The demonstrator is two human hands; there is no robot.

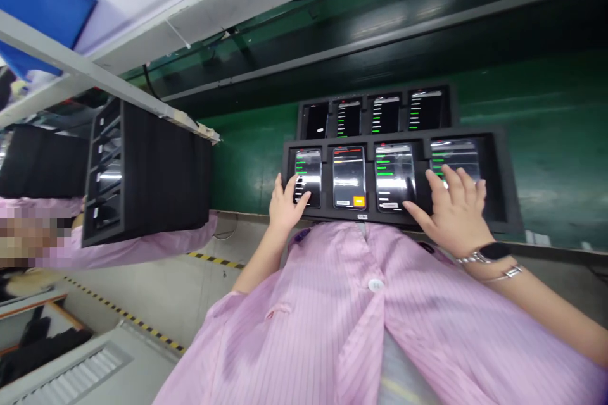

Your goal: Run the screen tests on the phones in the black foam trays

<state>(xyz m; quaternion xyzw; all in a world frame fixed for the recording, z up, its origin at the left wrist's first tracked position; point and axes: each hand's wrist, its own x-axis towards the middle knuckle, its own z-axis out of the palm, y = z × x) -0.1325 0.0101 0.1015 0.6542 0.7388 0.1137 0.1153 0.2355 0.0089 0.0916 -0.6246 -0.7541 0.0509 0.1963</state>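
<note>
A black foam tray lies before me, with several lit smartphones in its slots. My left hand is at the tray's left end, fingers spread over the edge of the leftmost phone. Fingers apart, my right hand rests over the lower part of the rightmost phone and hides some of it. Between the hands sit a phone with an orange button and red text and a phone with green lines. Neither hand grips anything.
Behind lies a second black tray of phones, on the green bench. Stacked black trays stand at the left, near a person in a pink sleeve. A white shelf beam crosses above, with a blue bin at upper left.
</note>
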